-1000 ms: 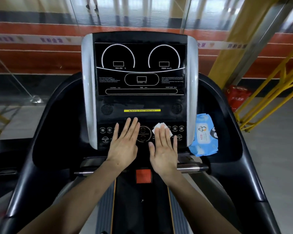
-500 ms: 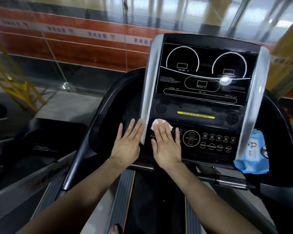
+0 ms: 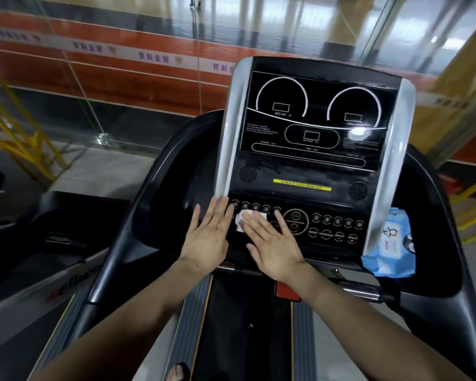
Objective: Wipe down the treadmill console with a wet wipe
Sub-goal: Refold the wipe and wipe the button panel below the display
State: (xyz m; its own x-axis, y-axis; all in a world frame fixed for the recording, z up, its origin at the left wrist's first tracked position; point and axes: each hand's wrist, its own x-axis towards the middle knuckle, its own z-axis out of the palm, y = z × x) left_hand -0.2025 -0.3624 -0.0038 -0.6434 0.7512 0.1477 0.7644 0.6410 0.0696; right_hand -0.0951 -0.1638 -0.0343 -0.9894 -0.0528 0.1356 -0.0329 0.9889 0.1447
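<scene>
2 hands lie flat on the treadmill console (image 3: 308, 171), on its button panel left of the START button (image 3: 296, 215). The right hand (image 3: 275, 248) presses a white wet wipe (image 3: 249, 220) under straight fingers, gripping nothing. The left hand (image 3: 208, 239), fingers straight and released, rests at the console's left edge. A blue wipe pack (image 3: 389, 251) sits at the console's right side.
</scene>
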